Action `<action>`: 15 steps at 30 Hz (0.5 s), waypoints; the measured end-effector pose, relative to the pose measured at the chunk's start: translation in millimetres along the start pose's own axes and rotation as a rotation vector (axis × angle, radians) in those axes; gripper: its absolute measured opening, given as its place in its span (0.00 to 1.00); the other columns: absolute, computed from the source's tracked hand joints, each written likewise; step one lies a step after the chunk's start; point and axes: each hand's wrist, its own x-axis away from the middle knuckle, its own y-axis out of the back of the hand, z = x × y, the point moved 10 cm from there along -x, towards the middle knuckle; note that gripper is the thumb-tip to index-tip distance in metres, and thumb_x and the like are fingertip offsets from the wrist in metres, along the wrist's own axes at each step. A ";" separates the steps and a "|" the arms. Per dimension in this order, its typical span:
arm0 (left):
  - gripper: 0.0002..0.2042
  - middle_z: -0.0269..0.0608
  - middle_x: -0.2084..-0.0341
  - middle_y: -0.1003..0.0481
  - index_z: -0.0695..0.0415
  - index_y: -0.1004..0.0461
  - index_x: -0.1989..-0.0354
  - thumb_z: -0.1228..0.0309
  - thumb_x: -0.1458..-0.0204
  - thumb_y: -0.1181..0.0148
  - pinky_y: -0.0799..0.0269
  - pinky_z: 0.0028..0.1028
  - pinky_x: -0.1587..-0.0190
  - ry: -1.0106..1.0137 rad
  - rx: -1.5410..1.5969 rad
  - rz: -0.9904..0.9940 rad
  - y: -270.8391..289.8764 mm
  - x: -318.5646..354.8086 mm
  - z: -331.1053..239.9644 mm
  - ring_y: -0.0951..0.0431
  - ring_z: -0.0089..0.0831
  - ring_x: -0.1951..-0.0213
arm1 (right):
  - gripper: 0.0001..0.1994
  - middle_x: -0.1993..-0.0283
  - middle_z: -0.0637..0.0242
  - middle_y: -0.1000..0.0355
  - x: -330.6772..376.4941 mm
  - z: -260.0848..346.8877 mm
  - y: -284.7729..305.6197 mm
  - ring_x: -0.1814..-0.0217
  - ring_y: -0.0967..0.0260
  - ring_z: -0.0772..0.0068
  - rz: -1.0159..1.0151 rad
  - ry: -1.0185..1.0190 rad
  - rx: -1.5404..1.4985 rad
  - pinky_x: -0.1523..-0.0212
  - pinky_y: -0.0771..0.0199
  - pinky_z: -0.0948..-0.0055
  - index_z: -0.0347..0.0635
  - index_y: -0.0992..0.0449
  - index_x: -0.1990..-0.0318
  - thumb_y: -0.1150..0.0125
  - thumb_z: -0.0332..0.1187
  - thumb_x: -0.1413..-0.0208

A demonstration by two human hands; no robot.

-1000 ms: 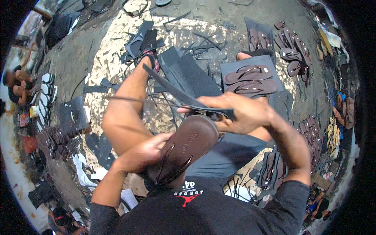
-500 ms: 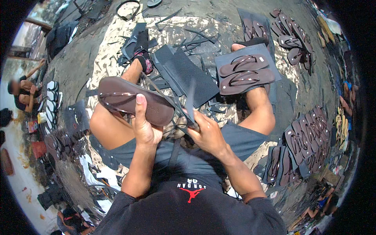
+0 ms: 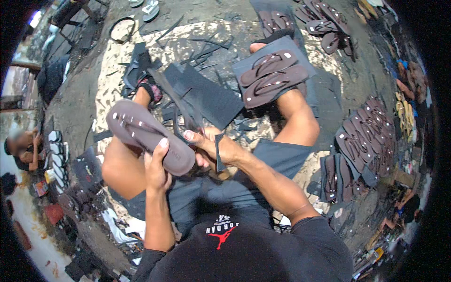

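A grey, stained floor (image 3: pixel 84 96) spreads under everything, with a blotchy cream sheet (image 3: pixel 109 84) laid over its middle. The person sits there in a black T-shirt (image 3: pixel 263 254) and dark shorts (image 3: pixel 286 160), knees bent outward. To the right, dark brown flip-flops (image 3: pixel 369 136) stand packed in rows; a smaller brown cluster (image 3: pixel 324 28) lies at upper right. Flat black rubber sheets (image 3: pixel 211 98) overlap between the legs. A square dark sheet (image 3: pixel 301 54) rests over the lower right leg, carrying a pair of brown thong flip-flops (image 3: pixel 279 84) side by side. Near the left edge, a co-worker (image 3: pixel 29 148) sits just beside a row of black-and-white sandals (image 3: pixel 57 160).

A single brown flip-flop (image 3: pixel 152 134) is held up over the left thigh, footbed upward and heel end toward the right hand (image 3: pixel 230 150). The fingers of the left hand (image 3: pixel 157 174) grip its near edge, thumb on top. The right hand's fingers curl close to the heel; blur hides whether they close on anything. A long, blurred dark strip (image 3: pixel 176 96) slants up from there, and a short black strip (image 3: pixel 219 157) crosses that hand. Thin black offcuts (image 3: pixel 213 43) litter the cream sheet.
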 end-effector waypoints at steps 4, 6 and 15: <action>0.27 0.38 0.54 0.24 0.66 0.28 0.46 0.49 0.34 0.49 0.31 0.33 0.43 -0.040 -0.249 0.160 -67.1 -54.1 2.6 0.25 0.27 0.52 | 0.20 0.79 0.68 0.28 34.8 33.5 75.5 0.81 0.29 0.75 -0.299 0.123 -0.168 0.81 0.29 0.74 0.40 0.24 0.68 0.32 0.50 0.42; 0.27 0.37 0.56 0.23 0.63 0.28 0.46 0.47 0.33 0.51 0.30 0.33 0.48 -0.120 -0.054 0.208 -118.6 -83.0 -3.7 0.24 0.27 0.56 | 0.11 0.79 0.70 0.31 61.3 84.5 135.1 0.81 0.32 0.75 -0.516 0.367 -0.115 0.79 0.29 0.73 0.41 0.25 0.68 0.36 0.40 0.42; 0.17 0.33 0.71 0.23 0.55 0.23 0.58 0.53 0.37 0.49 0.35 0.25 0.72 -0.351 -0.055 0.712 -366.1 -188.5 -148.6 0.29 0.24 0.75 | 0.10 0.60 0.58 0.21 261.2 207.4 296.0 0.70 0.30 0.82 -1.117 1.031 -0.269 0.75 0.23 0.79 0.40 0.28 0.57 0.34 0.32 0.40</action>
